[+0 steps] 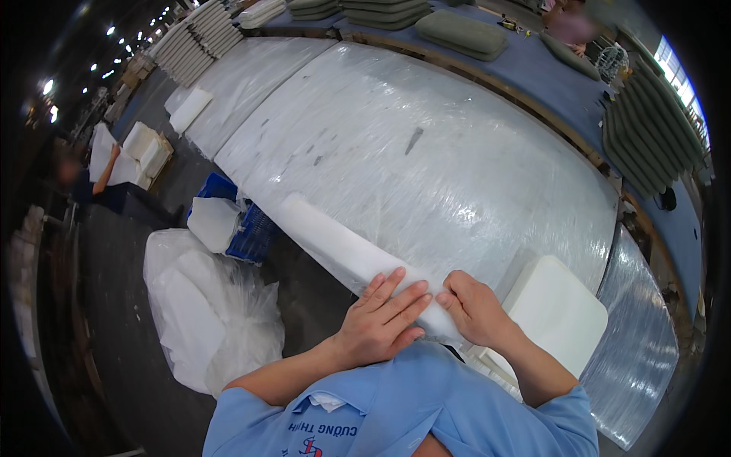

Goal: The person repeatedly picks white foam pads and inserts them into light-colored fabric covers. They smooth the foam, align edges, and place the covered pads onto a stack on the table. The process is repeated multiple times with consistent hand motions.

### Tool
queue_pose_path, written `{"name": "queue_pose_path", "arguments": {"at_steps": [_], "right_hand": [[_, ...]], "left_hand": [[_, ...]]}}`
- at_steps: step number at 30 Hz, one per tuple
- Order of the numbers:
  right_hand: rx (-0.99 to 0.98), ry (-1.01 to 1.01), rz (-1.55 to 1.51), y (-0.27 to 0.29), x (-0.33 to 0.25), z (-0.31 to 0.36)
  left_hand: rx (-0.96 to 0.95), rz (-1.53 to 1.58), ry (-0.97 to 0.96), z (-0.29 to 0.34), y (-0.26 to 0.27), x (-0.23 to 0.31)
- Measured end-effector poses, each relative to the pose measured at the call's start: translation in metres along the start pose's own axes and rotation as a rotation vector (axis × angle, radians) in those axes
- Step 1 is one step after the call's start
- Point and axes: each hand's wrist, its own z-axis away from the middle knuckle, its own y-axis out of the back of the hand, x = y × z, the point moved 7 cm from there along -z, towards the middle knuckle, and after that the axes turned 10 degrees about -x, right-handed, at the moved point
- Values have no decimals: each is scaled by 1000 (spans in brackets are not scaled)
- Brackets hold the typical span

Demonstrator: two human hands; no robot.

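A long white piece, soft-looking like rolled foam or padding (pixel 331 238), lies along the near edge of the plastic-wrapped table (pixel 472 175). My left hand (pixel 381 316) rests on it near its close end, palm down with fingers stretched out. Beside it, my right hand (pixel 477 311) is closed, thumb against curled fingers, at the same end of the white piece. It seems to pinch the edge, though the fingers partly hide the grip. To the right of that hand lie thick white rounded cushions (pixel 560 308), stacked flat.
A clear bag of white pieces (pixel 202 305) and a blue crate (pixel 253 234) stand on the floor at left. Grey-green cushions (pixel 461 36) lie on the blue far table (pixel 548 87), with a tall stack (pixel 651 126) at right. Other people are at far left and top right.
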Motion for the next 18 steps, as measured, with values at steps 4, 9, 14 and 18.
{"name": "queue_pose_path", "arguments": {"at_steps": [4,9,14,18], "right_hand": [[-76,-81,-162,-8,13,-3],[-174,-129,-344,-19,31,-6],[-284,-97,-229,-9,0,-30],[-231,-3,-185,-21,3,-34]], "left_hand": [[28,53,-52,1,-4,9],[31,58,-97,-1,-1,11],[18,57,-81,5,0,7],[98,101,-83,6,-2,3]]}}
